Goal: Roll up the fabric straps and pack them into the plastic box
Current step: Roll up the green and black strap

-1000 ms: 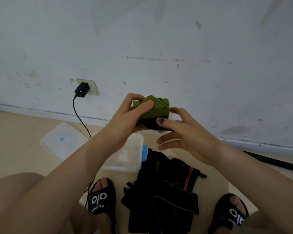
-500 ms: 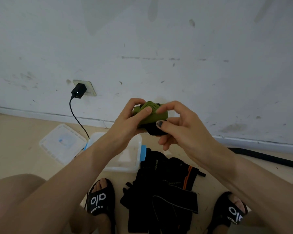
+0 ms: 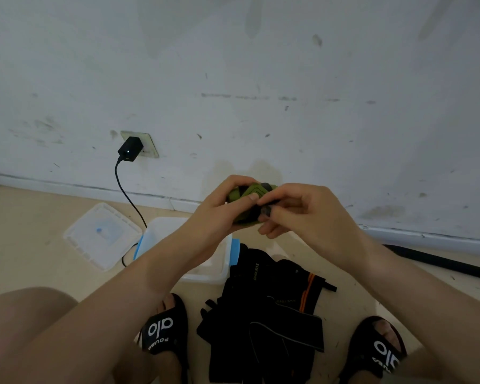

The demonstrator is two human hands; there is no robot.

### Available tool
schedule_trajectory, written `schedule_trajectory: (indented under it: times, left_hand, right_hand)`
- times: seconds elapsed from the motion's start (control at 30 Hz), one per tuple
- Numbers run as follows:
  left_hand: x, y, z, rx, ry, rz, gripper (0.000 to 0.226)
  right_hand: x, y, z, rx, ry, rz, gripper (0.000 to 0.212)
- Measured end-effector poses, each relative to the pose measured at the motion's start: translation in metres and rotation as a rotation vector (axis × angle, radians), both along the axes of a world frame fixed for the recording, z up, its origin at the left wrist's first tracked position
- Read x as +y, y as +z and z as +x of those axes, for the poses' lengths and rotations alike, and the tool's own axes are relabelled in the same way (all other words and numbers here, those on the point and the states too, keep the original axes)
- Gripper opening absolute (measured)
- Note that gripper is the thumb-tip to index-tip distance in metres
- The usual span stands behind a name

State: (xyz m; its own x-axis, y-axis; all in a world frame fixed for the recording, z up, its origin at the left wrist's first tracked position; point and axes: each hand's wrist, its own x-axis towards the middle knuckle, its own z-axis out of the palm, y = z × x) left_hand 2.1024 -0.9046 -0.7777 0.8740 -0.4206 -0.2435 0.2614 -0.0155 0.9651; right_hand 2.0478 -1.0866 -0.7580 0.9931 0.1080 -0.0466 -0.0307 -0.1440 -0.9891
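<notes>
A green fabric strap [image 3: 248,202], rolled into a tight bundle with a black lining, is held in the air above the floor. My left hand [image 3: 222,207] grips its left side, thumb across the top. My right hand [image 3: 297,213] pinches its right end with curled fingers. Below my left forearm the clear plastic box [image 3: 222,273] with blue side clips stands open on the floor, mostly hidden. A heap of black straps [image 3: 263,309], one with an orange stripe, lies between my feet.
The box's clear lid [image 3: 101,235] lies on the floor to the left. A black charger [image 3: 130,149] sits in a wall socket, its cable running down behind the box. A black hose [image 3: 438,261] lies along the wall at right. My sandalled feet [image 3: 164,328] flank the heap.
Both hands have come down and closer together with the green roll. My right hand went from open fingers beside the roll to curled fingers pinching its end.
</notes>
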Motion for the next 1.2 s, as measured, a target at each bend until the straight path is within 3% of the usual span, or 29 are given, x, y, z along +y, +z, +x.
schedule_trajectory:
  times: [0.2, 0.37, 0.47, 0.67, 0.8, 0.97, 1.2]
  left_hand:
    - [0.0, -0.004, -0.001, -0.066, -0.026, 0.059, 0.016]
    - [-0.008, -0.004, -0.005, 0.004, -0.062, 0.026, 0.011]
    - [-0.011, -0.008, -0.008, 0.036, -0.054, 0.011, 0.016]
    - [-0.011, -0.004, -0.011, 0.18, -0.041, -0.027, 0.048]
    - [-0.01, -0.01, -0.02, 0.045, -0.052, 0.045, 0.033]
    - [-0.008, -0.014, -0.02, -0.1, -0.019, 0.131, 0.01]
    - [-0.006, -0.014, -0.024, -0.094, 0.047, 0.134, 0.018]
  right_hand:
    - [-0.005, -0.007, 0.001, -0.332, -0.019, -0.351, 0.015]
    - [-0.011, -0.005, 0.011, -0.388, -0.077, -0.482, 0.014]
    - [-0.011, -0.006, 0.017, -0.32, -0.102, -0.445, 0.013]
    - [0.002, -0.017, 0.018, -0.249, -0.155, -0.339, 0.018]
    - [0.018, -0.027, 0.016, -0.124, -0.191, -0.278, 0.017]
    - [0.031, -0.027, 0.02, 0.196, -0.228, 0.026, 0.024]
    - [0.047, -0.035, 0.016, 0.159, -0.335, -0.034, 0.026]
